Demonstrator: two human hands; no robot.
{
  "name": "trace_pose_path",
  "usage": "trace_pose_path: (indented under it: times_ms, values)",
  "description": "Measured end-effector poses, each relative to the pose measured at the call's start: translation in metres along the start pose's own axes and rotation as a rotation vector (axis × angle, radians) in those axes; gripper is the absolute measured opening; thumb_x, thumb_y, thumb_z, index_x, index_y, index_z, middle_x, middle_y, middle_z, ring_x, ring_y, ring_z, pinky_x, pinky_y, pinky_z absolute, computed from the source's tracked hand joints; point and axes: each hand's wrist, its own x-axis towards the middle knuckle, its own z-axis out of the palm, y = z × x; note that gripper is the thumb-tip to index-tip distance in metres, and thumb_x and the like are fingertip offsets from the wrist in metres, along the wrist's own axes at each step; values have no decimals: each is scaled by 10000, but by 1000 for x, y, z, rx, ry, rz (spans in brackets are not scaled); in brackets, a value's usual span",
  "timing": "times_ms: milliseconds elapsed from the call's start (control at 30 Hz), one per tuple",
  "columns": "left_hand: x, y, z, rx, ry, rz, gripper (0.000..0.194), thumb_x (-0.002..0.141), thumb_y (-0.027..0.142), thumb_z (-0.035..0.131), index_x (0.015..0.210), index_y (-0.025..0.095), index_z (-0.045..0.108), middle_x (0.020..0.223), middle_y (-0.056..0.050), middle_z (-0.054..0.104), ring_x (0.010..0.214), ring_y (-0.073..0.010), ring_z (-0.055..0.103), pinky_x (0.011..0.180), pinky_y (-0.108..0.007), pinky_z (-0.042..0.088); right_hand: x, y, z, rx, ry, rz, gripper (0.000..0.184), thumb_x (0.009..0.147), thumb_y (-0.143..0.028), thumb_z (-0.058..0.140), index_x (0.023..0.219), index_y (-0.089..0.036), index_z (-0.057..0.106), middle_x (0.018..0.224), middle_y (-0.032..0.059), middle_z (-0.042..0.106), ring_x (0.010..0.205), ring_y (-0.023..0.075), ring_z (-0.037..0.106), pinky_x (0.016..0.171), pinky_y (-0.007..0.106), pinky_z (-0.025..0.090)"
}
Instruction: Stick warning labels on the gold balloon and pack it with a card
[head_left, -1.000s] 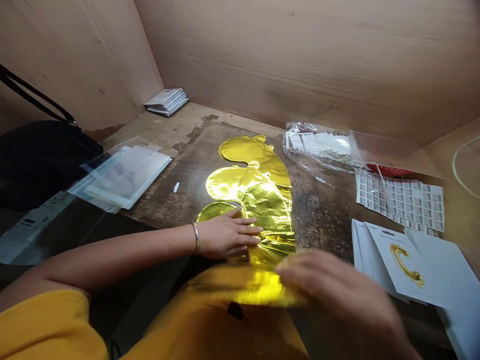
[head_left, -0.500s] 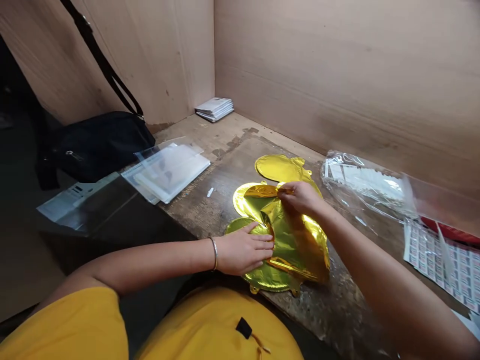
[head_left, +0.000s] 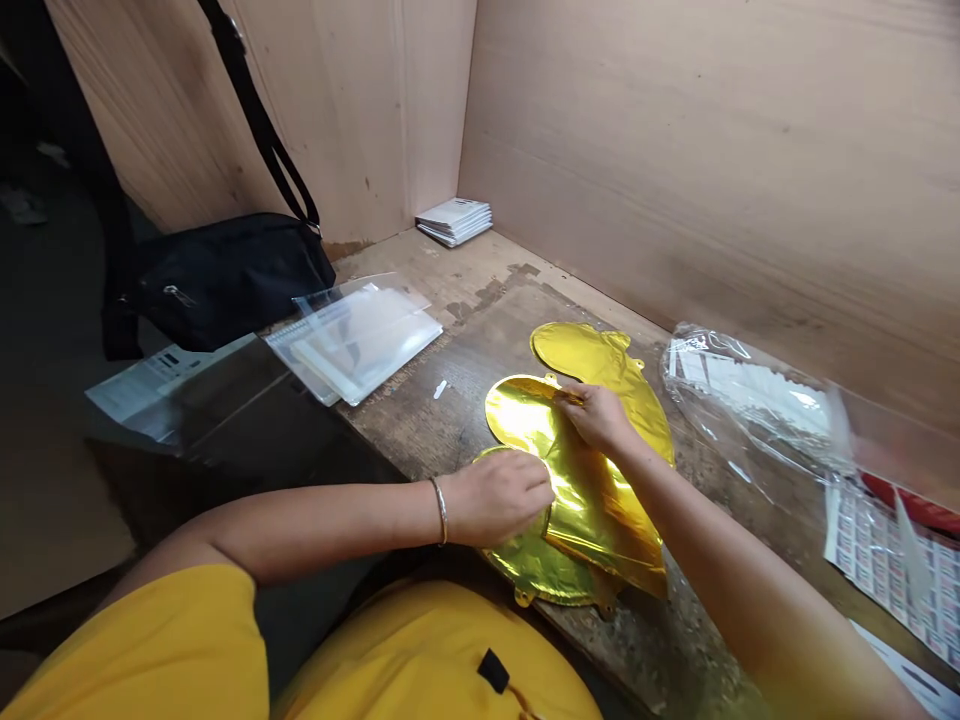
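Several gold foil balloons lie overlapping on a worn wooden table (head_left: 442,430). One balloon (head_left: 600,365) lies at the far end, a round one (head_left: 517,410) is in the middle, and another (head_left: 536,570) lies nearest me. A crumpled, loose foil layer (head_left: 592,510) lies over them. My right hand (head_left: 596,418) pinches this layer's far edge between fingers and thumb. My left hand (head_left: 499,497), with a thin bangle (head_left: 440,510) on its wrist, rests on the foil near the lower balloon. Its fingertips are hidden.
Clear sleeves with white sheets (head_left: 360,340) lie left of the foil, beside a black bag (head_left: 225,280). A plastic bag (head_left: 750,395) and a printed label sheet (head_left: 885,570) lie to the right. Booklets (head_left: 454,222) sit in the far corner between wooden walls (head_left: 675,150).
My right hand has moved from the near foil end to the far side, carrying the foil layer over the balloons. My left hand stays on the foil. The view has swung left.
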Motion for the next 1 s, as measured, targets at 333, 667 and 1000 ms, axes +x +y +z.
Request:
trace_pose_path:
  times_ms: [333,667,1000]
  values:
    - [4,-23,-3,37,-279,-379,693,926,560,385,1448,106,343,1530,-223,261,1418,-423,194,1093,-618,198,-13,-7,-1,-82,160,-46,519,814,-285,538,1296,-91,543,1216,190,634,1114,312,583,944,453,445]
    - [2,-21,0,29,-282,-406,736,915,574,393,1459,85,311,1542,-248,200,1434,-410,146,1122,-574,180,-133,3,29,-412,54,-255,492,943,-413,391,1353,-165,502,1448,151,450,1359,308,384,1037,502,421]
    - [19,-17,-26,151,-145,-406,503,980,338,325,1432,123,371,1548,-147,266,1445,-331,184,1149,-569,123,-138,10,49,-429,56,-181,560,960,-410,342,1451,-141,360,1538,152,290,1422,321,255,1117,535,294]
